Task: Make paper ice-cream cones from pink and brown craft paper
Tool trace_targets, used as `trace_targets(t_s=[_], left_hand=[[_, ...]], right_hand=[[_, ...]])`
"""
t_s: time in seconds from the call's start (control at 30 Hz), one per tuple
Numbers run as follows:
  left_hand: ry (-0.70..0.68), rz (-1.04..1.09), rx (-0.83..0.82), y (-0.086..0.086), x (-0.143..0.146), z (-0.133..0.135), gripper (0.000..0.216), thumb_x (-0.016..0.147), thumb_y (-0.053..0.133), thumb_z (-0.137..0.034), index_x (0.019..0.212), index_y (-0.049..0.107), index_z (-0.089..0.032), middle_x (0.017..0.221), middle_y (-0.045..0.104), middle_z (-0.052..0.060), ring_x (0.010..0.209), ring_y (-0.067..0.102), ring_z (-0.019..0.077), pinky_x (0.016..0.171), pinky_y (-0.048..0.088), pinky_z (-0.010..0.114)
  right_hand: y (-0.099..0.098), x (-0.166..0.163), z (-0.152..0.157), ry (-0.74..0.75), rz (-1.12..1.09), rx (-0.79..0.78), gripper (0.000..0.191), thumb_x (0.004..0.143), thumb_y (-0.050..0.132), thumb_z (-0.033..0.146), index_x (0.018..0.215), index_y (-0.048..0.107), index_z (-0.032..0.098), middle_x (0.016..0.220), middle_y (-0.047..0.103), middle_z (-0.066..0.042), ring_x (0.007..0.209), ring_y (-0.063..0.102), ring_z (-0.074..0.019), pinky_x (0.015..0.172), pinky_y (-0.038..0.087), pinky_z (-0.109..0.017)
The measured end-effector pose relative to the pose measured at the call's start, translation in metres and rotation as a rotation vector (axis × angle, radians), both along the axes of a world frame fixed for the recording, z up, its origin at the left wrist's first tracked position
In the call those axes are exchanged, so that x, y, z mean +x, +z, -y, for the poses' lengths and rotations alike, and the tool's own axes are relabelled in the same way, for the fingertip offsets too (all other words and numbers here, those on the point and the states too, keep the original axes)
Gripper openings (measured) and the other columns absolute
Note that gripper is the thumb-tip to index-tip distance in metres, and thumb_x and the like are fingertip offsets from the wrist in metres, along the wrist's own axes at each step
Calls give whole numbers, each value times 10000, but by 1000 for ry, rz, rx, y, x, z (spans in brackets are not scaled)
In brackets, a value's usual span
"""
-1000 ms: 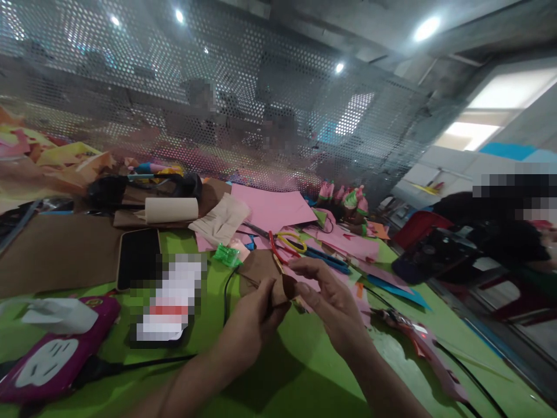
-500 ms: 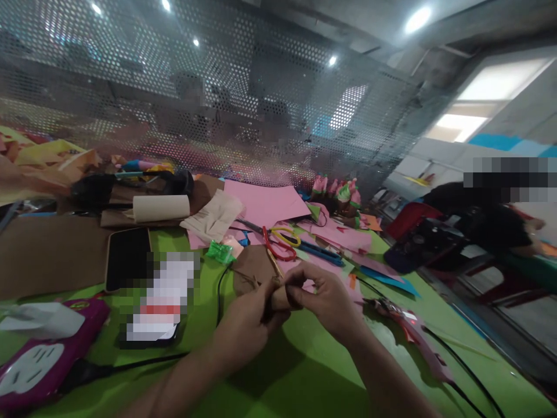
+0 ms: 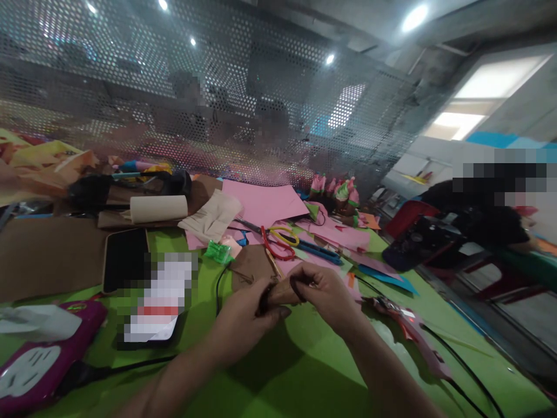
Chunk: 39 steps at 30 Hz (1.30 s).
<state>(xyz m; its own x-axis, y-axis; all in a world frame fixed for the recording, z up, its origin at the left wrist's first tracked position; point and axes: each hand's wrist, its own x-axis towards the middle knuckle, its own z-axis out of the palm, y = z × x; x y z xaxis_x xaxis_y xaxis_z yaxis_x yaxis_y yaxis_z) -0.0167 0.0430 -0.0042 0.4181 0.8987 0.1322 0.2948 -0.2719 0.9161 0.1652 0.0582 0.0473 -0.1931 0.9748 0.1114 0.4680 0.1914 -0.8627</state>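
Note:
Between my two hands is a small rolled tube of brown paper (image 3: 284, 291), lying roughly level above the green table (image 3: 304, 371). My left hand (image 3: 251, 310) is closed around its left end. The fingertips of my right hand (image 3: 319, 289) pinch the right end at its rim. Just behind the hands lies a folded piece of brown paper (image 3: 250, 267). Scissors with red and yellow handles (image 3: 278, 241) rest on pink paper scraps beyond it. To the right of my right hand lies a pink glue gun (image 3: 420, 334) with its cord.
A purple power strip (image 3: 47, 348), a lit phone (image 3: 159, 302) and a dark phone (image 3: 126, 260) are at left. A cream paper roll (image 3: 159, 209) and pink sheet (image 3: 263, 200) lie behind. A perforated metal screen (image 3: 217, 104) stands at the back. Another person (image 3: 483, 215) sits at right.
My hands have drawn slightly apart, and more of the brown paper tube shows between them. The view has shifted slightly; the table items have stayed put.

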Motion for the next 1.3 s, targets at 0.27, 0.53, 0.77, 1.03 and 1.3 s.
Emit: trace_targets(t_s=[0.27, 0.53, 0.77, 1.03, 1.3], left_hand=[[-29, 128, -50, 6, -2, -1, 240, 952, 477, -347, 1121, 578, -211, 1045, 682, 41, 943, 608, 215, 805, 426, 302], [48, 144, -59, -2, 1, -5, 221, 946, 488, -383, 1034, 573, -199, 944, 693, 47, 857, 633, 208, 758, 448, 290], [44, 118, -25, -1, 3, -5, 220, 953, 457, -322, 1106, 570, -212, 1027, 719, 60, 905, 656, 219, 772, 454, 295], [68, 31, 21, -1, 3, -5, 164, 956, 438, -297, 1018, 569, -221, 990, 732, 73, 876, 679, 230, 725, 446, 285], [154, -392, 85, 5, 0, -1, 162, 955, 425, -270, 1063, 532, -214, 860, 738, 99, 761, 692, 288, 581, 329, 297]], right_hand=[[-1, 1, 1, -31, -41, 72, 165, 849, 627, 355, 899, 685, 210, 799, 659, -18, 719, 608, -178, 630, 475, -285], [7, -3, 8, 34, 94, 388, 69, 800, 740, 307, 820, 717, 245, 973, 618, -60, 972, 589, -245, 859, 481, -382], [4, -7, 5, 7, 165, 430, 54, 821, 703, 241, 775, 731, 235, 1035, 627, -83, 1057, 578, -271, 917, 462, -440], [2, -8, 5, 61, 113, 251, 83, 800, 741, 317, 778, 759, 239, 1300, 601, -102, 1253, 500, -312, 1011, 428, -493], [-2, -13, 5, 29, 14, 148, 184, 722, 801, 418, 719, 748, 241, 1319, 591, -86, 1278, 490, -328, 1062, 383, -525]])
